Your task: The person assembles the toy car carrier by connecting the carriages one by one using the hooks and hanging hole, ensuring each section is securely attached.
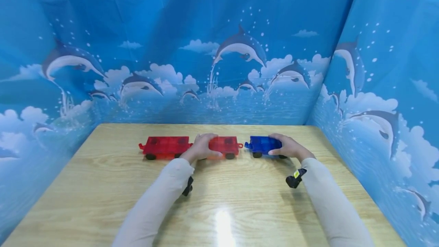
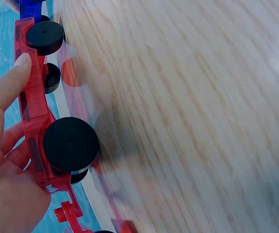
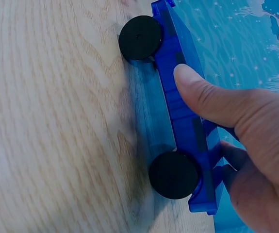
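Two see-through red toy train cars with black wheels stand in a row on the table. My left hand (image 1: 203, 148) grips the right red car (image 1: 225, 145) from above, thumb on its near side. At its left end, a coupling meets the left red car (image 1: 167, 146); my hand partly hides that joint in the head view. To the right, a blue toy train car (image 1: 262, 145) is held by my right hand (image 1: 288, 147), the thumb pressing its side in the right wrist view. A small gap shows between the blue car's hook (image 1: 247, 145) and the red car's loop (image 1: 240, 145).
The wooden table (image 1: 85, 193) reaches back to a blue curtain (image 1: 164, 18) printed with dolphins, which also hangs along both sides. Small black wrist cameras, one of them the right wrist camera (image 1: 295, 178), sit under the sleeves.
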A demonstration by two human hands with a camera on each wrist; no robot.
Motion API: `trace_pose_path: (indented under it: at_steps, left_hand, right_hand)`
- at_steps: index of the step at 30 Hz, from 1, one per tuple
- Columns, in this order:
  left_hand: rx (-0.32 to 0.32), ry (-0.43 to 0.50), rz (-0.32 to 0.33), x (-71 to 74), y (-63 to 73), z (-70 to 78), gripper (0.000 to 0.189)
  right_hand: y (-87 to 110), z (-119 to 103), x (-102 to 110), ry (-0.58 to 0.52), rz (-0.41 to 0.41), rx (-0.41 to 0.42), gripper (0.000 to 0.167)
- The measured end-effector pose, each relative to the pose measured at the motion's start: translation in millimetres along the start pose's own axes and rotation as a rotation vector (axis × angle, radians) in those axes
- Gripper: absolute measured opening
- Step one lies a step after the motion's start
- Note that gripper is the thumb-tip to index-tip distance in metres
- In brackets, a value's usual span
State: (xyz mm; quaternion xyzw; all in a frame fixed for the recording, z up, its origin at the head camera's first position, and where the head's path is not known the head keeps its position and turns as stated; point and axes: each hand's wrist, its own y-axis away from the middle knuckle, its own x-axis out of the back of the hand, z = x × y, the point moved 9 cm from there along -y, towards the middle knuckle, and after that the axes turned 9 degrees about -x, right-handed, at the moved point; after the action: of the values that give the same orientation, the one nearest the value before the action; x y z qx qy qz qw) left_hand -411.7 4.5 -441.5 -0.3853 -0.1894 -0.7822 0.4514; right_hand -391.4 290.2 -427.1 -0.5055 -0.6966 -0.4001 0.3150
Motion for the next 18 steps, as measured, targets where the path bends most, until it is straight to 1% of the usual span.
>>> trace_pose_path:
  at_steps: [2,6,9,18]
  left_hand:
    - [-0.002,0.005,0.001,-0.8,-0.4,0.2,0.082]
    - [-0.053,0.004,0.004,-1.0,-0.8,4.6,0.083]
    - [-0.079,0.005,0.006,-1.1,-0.2,7.4,0.083]
    - [-0.077,0.027,0.043,-3.1,-0.6,7.6,0.079]
  right_hand:
    - [0.2,0.2,0.0,0.001,0.002,-0.003,0.080]
    - [-0.6,1.4,-0.2,0.004,0.006,-0.016,0.080]
    - [-0.7,1.6,-0.7,0.005,0.007,-0.023,0.081]
    - [-0.3,-3.2,-2.2,-0.011,-0.001,-0.015,0.079]
